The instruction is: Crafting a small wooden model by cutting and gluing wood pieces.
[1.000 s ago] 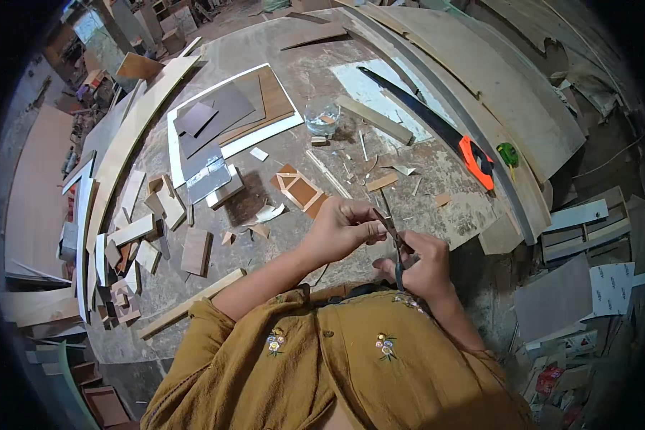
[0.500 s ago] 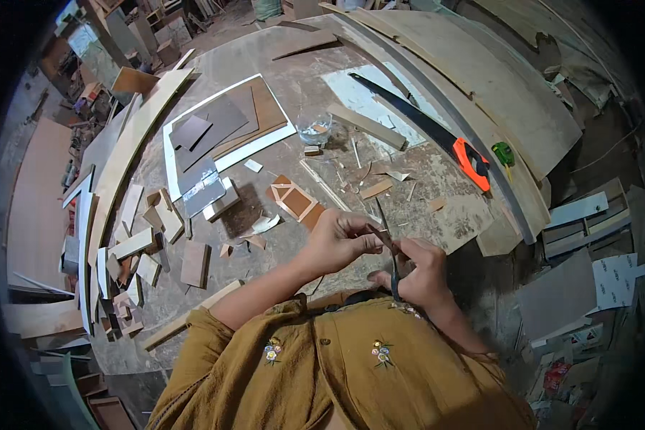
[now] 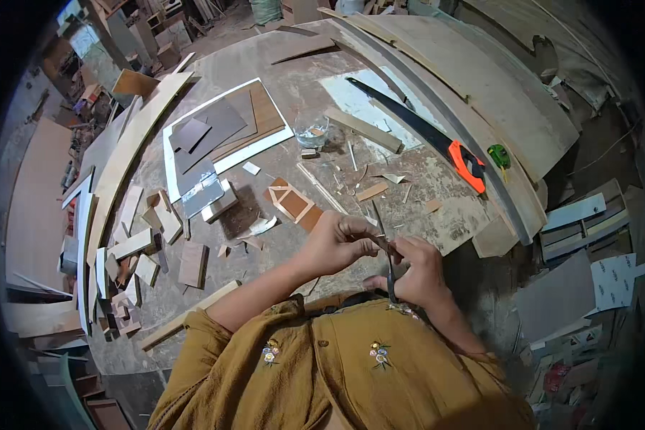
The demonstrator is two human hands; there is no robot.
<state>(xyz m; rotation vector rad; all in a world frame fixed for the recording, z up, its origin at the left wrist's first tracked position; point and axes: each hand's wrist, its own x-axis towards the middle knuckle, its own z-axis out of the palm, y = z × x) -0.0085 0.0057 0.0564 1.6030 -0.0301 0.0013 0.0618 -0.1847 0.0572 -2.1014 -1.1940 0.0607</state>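
Note:
My left hand point(image 3: 339, 242) is closed, finger and thumb pinching a small thin brown strip point(image 3: 384, 244) in front of my waist. Against that strip, my right hand point(image 3: 416, 269) is closed round what looks like a pair of scissors point(image 3: 391, 283). Its slim blade point(image 3: 377, 212) points away from me and its dark handle lies along my palm; my fingers hide much of it. Just beyond my left hand rests a brown panel point(image 3: 294, 204) with thin light wood strips laid on it in a frame pattern.
An orange-handled handsaw point(image 3: 437, 136) lies at the far right by a green tape measure point(image 3: 499, 154). A clear bowl point(image 3: 312, 133) of white paste stands mid-table. Wood offcuts point(image 3: 132, 244) crowd the left side, near a white board point(image 3: 288, 132) with thin sheets on it.
Both hands keep their grips and stay close together, with only a slight shift of the fingers at the strip. The whole view has shifted a little.

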